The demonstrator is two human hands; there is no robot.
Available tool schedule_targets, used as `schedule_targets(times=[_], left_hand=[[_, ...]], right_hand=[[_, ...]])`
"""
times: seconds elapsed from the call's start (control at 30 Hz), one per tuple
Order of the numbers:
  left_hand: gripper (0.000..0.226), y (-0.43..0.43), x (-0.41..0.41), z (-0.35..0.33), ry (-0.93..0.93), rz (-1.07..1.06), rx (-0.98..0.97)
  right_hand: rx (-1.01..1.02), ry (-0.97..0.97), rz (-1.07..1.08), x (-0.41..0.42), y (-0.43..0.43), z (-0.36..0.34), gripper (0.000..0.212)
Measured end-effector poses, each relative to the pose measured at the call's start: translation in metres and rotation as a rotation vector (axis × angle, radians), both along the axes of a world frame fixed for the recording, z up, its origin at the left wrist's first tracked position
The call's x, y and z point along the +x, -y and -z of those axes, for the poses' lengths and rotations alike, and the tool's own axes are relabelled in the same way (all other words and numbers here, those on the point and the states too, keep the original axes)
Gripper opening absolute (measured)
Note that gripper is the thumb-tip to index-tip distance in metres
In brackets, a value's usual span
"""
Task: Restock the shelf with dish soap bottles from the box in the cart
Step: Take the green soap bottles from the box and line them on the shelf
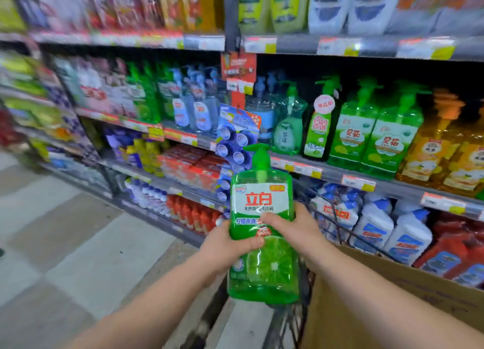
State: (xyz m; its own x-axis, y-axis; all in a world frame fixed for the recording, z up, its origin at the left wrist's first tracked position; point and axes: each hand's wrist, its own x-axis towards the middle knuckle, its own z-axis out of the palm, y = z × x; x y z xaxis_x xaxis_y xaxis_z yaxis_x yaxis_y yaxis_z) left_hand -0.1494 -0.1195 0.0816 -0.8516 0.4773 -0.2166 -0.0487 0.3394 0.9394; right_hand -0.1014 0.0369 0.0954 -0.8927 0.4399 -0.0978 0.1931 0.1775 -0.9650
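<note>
Against blurred, likely detergent shelves point(332, 174), hands point(226, 246) grip bottle point(262, 202).

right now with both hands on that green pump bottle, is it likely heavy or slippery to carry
Probably heavy for its size: the green bottle looks full, and the left hand and right hand both grip it. Its glossy plastic shows glare, so it may be slippery. The tall pump could make it tippy when set down.

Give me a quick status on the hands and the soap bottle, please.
Left hand and right hand both grip green soap bottle, upright. Cardboard box at right. Blue hanging strip just behind it.
</note>
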Motion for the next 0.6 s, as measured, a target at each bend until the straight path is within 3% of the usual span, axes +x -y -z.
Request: schedule_targets(times=[0.1,0.2,0.33,0.6], left_hand=[[0.024,0.072,-0.022,-0.012,-0.012,-0.081,0.022],[0.025,0.147,-0.04,-0.022,-0.004,-0.129,0.056],[0.025,0.233,-0.059,-0.03,-0.011,-0.219,0.084],[0.04,0.331,-0.088,-0.023,0.009,-0.342,0.206]], right_hand=[[-0.019,-0.043,-0.054,-0.029,0.07,-0.012,0.023],[-0.051,-0.042,-0.107,-0.061,0.143,-0.017,0.036],[-0.061,-0.064,-0.18,-0.098,0.227,-0.018,0.037],[-0.02,-0.059,-0.333,-0.152,0.325,-0.02,0.032]])
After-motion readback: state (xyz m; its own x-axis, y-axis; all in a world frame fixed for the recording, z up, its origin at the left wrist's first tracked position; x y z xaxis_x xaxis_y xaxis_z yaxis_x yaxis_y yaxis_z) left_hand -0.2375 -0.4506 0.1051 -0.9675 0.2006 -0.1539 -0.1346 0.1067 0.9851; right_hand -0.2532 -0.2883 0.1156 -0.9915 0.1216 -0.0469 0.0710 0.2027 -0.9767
